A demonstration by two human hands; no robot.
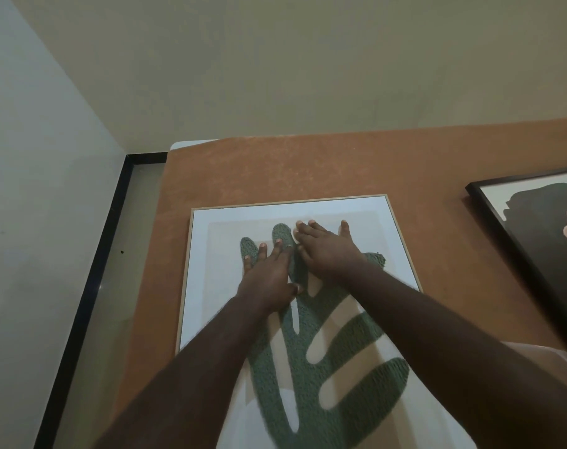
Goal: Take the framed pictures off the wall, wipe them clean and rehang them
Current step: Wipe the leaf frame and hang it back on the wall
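Observation:
A picture in a thin light wood frame (402, 234) lies flat on an orange-brown surface (308, 166), showing a green leaf shape on a pale ground. My left hand (267, 275) lies flat on its upper middle with fingers spread. Just to its right, my right hand (327, 247) also presses flat on the picture, fingers straight and pointing away from me. Neither hand holds a cloth that I can see. A second picture in a black frame (502, 218) lies at the right edge, partly cut off.
The orange-brown surface ends at a wall (275, 59) behind and at a left edge near a black skirting strip (91, 280) along the floor. A white corner (181, 144) pokes out at the surface's back left.

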